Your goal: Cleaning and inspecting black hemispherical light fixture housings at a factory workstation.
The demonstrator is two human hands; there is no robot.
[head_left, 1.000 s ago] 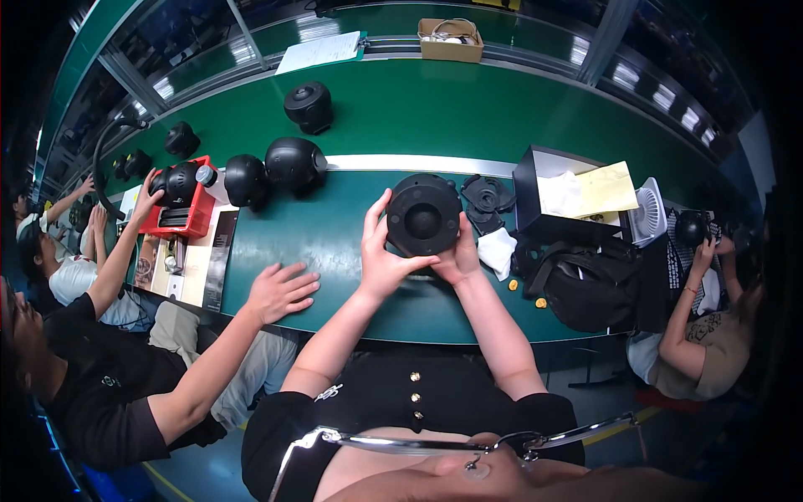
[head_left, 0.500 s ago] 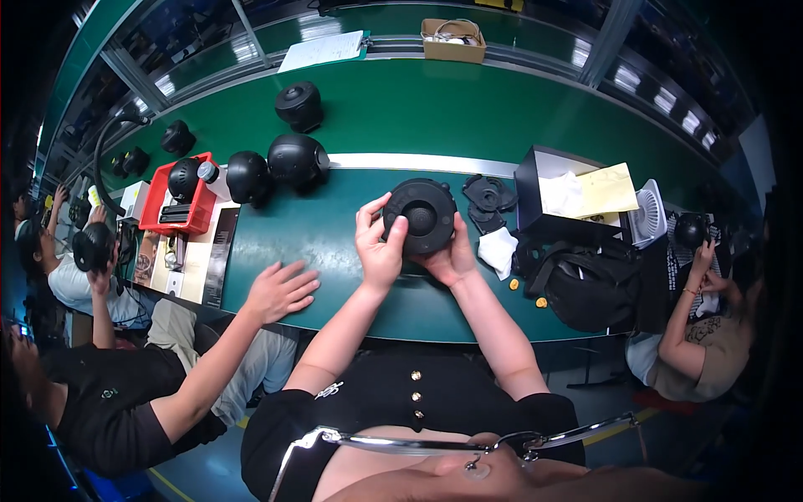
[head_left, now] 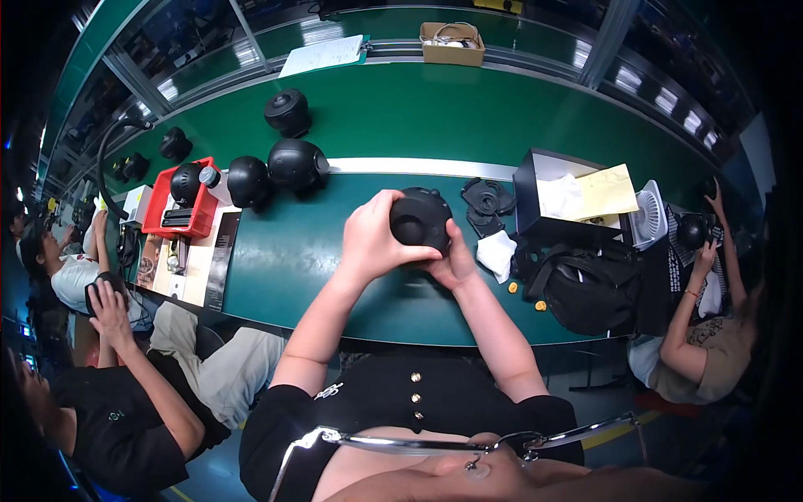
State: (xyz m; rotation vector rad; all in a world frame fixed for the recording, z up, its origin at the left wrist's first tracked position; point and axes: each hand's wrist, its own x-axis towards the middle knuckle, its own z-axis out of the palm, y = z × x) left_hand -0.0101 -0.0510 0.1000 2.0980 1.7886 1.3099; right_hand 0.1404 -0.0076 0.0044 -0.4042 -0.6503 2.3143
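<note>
Above the middle of the green work table (head_left: pixel 293 268) I hold a black round device (head_left: pixel 418 219) with a dished recess in its face. My left hand (head_left: pixel 374 236) grips its left side and lower edge, the thumb stretched across the lower edge. My right hand (head_left: pixel 456 261) is closed round its right side and underside, partly hidden behind it. Just right of my hands lie black plastic parts (head_left: pixel 488 201) and a crumpled white cloth or tissue (head_left: pixel 496 255). Two small yellow pieces (head_left: pixel 540 306) sit near the table's front edge.
Several black round units stand left and back, among them one unit (head_left: pixel 297 165) by the white strip. A red bin (head_left: pixel 203 219) holds parts. Right are a black box (head_left: pixel 529 197), a black bag (head_left: pixel 585 284) and a white fan (head_left: pixel 649 213). Co-workers sit on both sides.
The device has tilted and turned in my hands; my left hand has shifted up its left side. The left co-worker's hand has withdrawn from the table. On the right, another raised hand shows.
</note>
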